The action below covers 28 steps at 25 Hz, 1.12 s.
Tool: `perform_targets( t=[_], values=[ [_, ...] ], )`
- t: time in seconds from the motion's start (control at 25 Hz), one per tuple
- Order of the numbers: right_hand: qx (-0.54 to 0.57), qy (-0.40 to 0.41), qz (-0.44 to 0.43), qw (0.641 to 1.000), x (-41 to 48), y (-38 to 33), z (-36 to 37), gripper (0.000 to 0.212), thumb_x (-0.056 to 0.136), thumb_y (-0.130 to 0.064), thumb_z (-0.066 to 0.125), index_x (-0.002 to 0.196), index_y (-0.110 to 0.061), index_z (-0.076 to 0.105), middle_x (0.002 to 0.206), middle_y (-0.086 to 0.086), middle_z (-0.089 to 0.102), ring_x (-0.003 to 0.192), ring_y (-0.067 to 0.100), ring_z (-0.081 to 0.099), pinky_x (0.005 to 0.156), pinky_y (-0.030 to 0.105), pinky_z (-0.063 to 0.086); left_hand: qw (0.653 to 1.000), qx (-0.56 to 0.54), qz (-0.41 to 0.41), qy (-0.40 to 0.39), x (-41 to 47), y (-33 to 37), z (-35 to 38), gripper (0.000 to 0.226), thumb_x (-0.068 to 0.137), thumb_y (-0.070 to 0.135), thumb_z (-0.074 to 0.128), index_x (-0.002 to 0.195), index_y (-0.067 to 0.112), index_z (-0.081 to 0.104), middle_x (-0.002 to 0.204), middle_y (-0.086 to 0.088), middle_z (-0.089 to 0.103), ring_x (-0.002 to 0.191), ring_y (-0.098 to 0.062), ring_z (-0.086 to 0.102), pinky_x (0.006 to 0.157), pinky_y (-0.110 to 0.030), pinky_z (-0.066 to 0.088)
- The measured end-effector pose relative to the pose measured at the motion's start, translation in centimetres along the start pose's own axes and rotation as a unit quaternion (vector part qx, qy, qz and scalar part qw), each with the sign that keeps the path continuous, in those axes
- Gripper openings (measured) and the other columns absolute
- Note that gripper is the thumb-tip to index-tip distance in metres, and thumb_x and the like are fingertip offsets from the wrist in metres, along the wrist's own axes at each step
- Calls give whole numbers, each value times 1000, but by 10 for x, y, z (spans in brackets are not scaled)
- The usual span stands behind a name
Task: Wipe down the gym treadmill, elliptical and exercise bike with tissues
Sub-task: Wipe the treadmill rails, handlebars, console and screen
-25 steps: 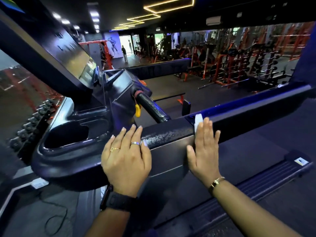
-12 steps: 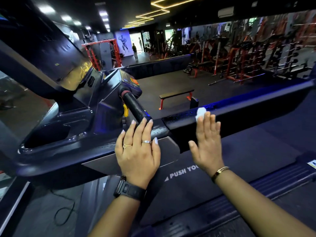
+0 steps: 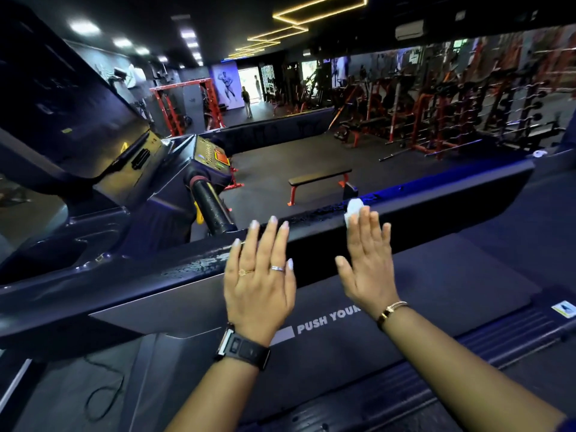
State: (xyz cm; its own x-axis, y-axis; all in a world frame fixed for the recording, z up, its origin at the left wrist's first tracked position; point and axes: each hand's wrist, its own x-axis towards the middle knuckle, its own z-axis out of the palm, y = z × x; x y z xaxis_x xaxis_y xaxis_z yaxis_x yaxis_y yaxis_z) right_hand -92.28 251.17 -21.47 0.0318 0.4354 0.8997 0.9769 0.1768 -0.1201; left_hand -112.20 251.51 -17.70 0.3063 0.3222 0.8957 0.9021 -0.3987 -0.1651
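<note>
Over the last second the right hand (image 3: 367, 263) has slid the tissue (image 3: 353, 208) rightward along the treadmill's side rail (image 3: 442, 204), widening the gap from the left hand (image 3: 260, 285). A wet, streaky patch shows on the rail between them, so this stretch looks wiped and the rail's far right end still waits. Both hands lie flat with fingers straight: the right presses the tissue at centre frame, the left rests bare on the rail. Counted: two hands, one tissue, one treadmill, one bench (image 3: 319, 176) beyond it. I can make out no elliptical or bike.

"push your" on treadmill belt (image 3: 436, 294)
</note>
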Motion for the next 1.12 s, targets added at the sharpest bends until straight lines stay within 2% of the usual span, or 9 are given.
perform_targets(
  t=[0.08, 0.24, 0.36, 0.52, 0.72, 0.8, 0.96, 1.04, 1.12],
  values=[
    [25, -17, -39, 999, -5, -8, 7, 65, 101, -46, 19, 154, -17, -5, 161, 2, -13, 149, 21, -9, 120, 42, -5, 1000, 1, -3, -5, 2, 16, 4, 53, 99, 34, 41, 149, 17, 41, 155, -1, 36, 143, -20, 33, 120, -40, 17],
    [-81, -47, -254, 963, -36, 40, 7, 63, 99, -41, 29, 155, -21, 9, 163, -2, 0, 149, 14, 3, 121, 40, 3, 999, 30, -17, 17, 4, 23, 16, 56, 98, 37, 41, 151, 19, 37, 156, -1, 35, 145, -21, 29, 121, -39, 10],
    [-102, -10, -171, 980, -16, 64, -6, 62, 99, -39, 27, 155, -22, 7, 163, -2, -2, 149, 14, 2, 120, 41, -1, 997, 69, -2, 44, 3, 24, 24, 58, 99, 38, 37, 154, 20, 30, 157, -1, 31, 148, -21, 20, 121, -39, 8],
    [36, -15, 21, 999, -7, 21, -5, 76, 94, -39, 35, 154, -18, -7, 161, 1, -16, 148, 21, -10, 120, 44, -4, 995, 80, 6, 60, 2, 26, 28, 59, 99, 39, 36, 154, 20, 28, 156, -1, 33, 149, -22, 19, 120, -40, 10],
    [-85, -32, -175, 980, -53, 62, 8, 75, 92, -39, 43, 155, -21, 9, 163, -1, 0, 149, 15, 3, 120, 43, 2, 995, 77, 11, 66, -1, 28, 30, 56, 100, 39, 35, 152, 19, 33, 155, -1, 35, 145, -23, 27, 121, -40, 9],
    [-103, -8, -132, 986, -44, 80, 3, 65, 98, -40, 34, 155, -22, 8, 163, -3, 0, 149, 14, 3, 120, 43, 1, 995, 75, 11, 67, -1, 28, 31, 56, 100, 39, 35, 152, 19, 34, 154, 0, 36, 144, -22, 29, 121, -40, 9],
    [15, 2, 107, 994, -8, 53, -9, 67, 100, -45, 21, 153, -20, -10, 160, -2, -19, 148, 22, -12, 119, 42, -9, 996, 44, -11, 73, -3, 34, 32, 55, 99, 39, 37, 150, 19, 38, 153, 1, 39, 143, -21, 33, 120, -41, 11],
    [47, -14, 92, 995, -16, 29, 1, 70, 99, -50, 19, 153, -16, -10, 160, 2, -19, 148, 28, -12, 119, 43, -8, 997, 30, -12, 74, -3, 37, 32, 55, 99, 39, 38, 150, 19, 39, 153, 0, 40, 143, -21, 33, 119, -41, 11],
    [-10, -50, -40, 998, -43, 24, 11, 69, 99, -49, 21, 154, -15, -3, 161, 4, -12, 149, 25, -7, 120, 42, -4, 997, 19, -13, 71, -2, 36, 33, 55, 98, 39, 39, 150, 19, 39, 153, 0, 41, 143, -21, 33, 119, -41, 11]
  ],
)
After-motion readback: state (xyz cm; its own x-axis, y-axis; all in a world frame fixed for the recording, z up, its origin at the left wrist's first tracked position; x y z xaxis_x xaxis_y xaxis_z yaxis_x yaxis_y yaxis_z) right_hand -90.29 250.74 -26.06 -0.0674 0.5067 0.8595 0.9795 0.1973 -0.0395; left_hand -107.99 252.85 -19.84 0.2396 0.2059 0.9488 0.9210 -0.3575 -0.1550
